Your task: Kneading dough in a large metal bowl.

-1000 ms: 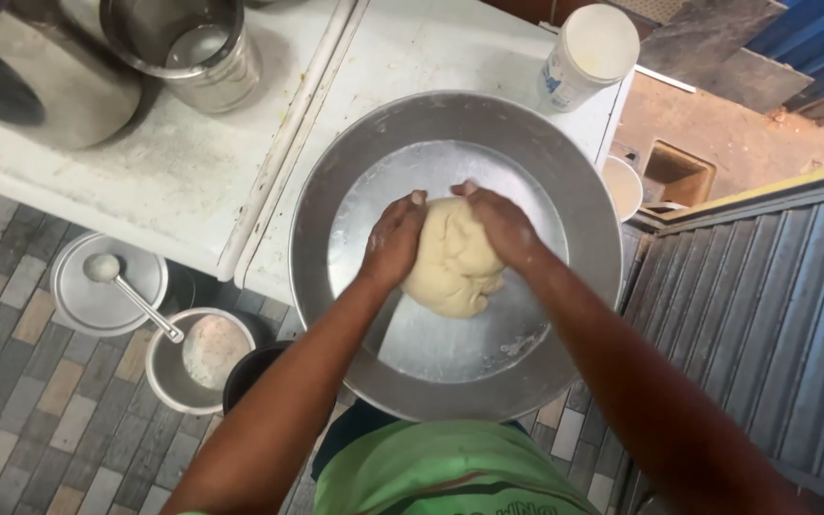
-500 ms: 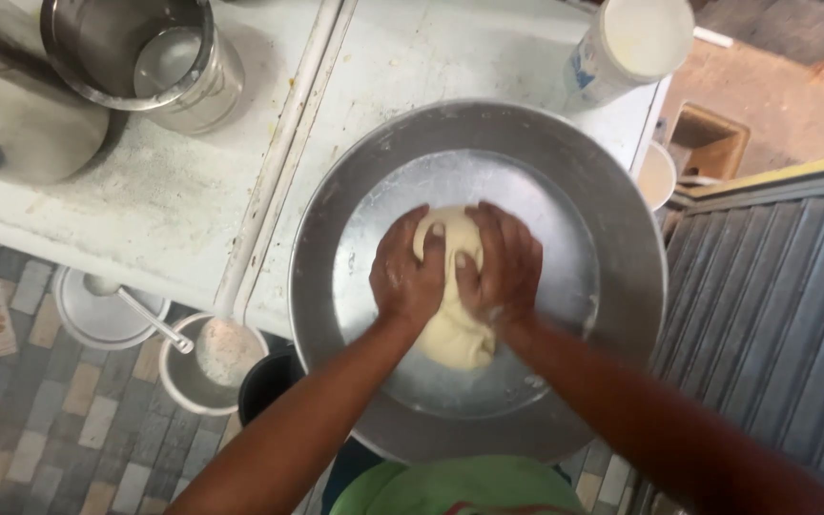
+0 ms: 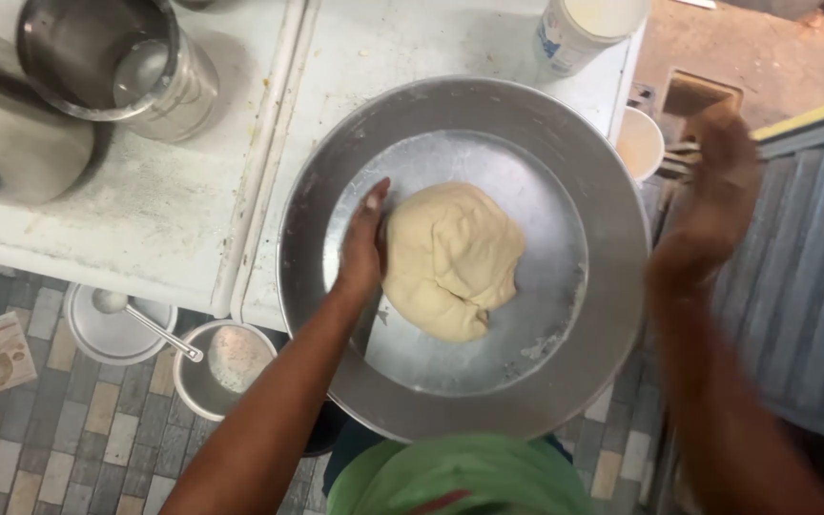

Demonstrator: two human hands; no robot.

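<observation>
Head view looks down on a pale dough lump (image 3: 452,257) lying in the middle of a wide metal basin (image 3: 336,172). My left hand (image 3: 364,246) lies flat, fingers extended, against the dough's side, gripping nothing. My right hand (image 3: 717,200) is lifted off past the basin's far rim, blurred, so I cannot tell how open it is. Pushed from one side only, the dough may slide, or the basin may skid towards the white table's edge (image 3: 240,286).

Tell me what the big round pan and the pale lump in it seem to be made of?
The pan looks like dull, scuffed metal, perhaps aluminium or steel: grey with a soft sheen. The lump looks like soft dough: cream, matt, folded and creased, with the left hand pressed against its side.
</observation>
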